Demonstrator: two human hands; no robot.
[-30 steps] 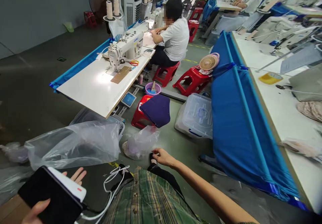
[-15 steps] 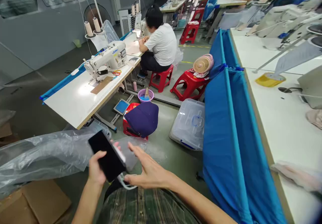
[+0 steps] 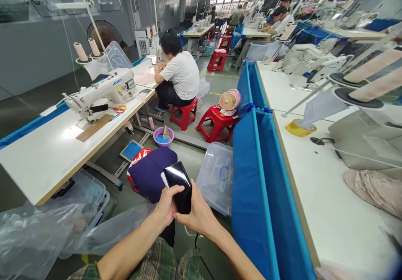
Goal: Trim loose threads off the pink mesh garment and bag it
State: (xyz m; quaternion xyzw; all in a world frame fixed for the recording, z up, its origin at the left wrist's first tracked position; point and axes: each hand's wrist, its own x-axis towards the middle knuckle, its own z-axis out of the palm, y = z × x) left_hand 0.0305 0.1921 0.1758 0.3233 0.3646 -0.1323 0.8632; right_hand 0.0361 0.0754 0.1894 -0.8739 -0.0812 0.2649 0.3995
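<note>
A black smartphone point(image 3: 179, 184) is held in front of my lap, its dark screen facing up with a bright reflection across it. My left hand point(image 3: 166, 206) grips its lower left side, the thumb lying on the screen. Along the right edge, my right hand point(image 3: 200, 208) is closed around the phone, its thumb near the bottom corner. Behind the phone's left edge shows a strip of a white flat thing point(image 3: 164, 180), mostly hidden. Part of a pale cord point(image 3: 189, 232) hangs below the hands. The fingers under the phone are hidden.
Left stands a sewing table point(image 3: 47, 162) with a sewing machine point(image 3: 103, 91). A stool with a purple cover point(image 3: 152, 171), a clear lidded box point(image 3: 216, 175) and a blue cloth trough point(image 3: 251, 187) surround me. A person point(image 3: 182, 74) sits sewing ahead. Plastic sheeting point(image 3: 37, 234) lies left.
My view has swung and lifted. The phone has come rightward to the middle, more upright. My right hand, previously apart from it with spread fingers, now grips its right side.
</note>
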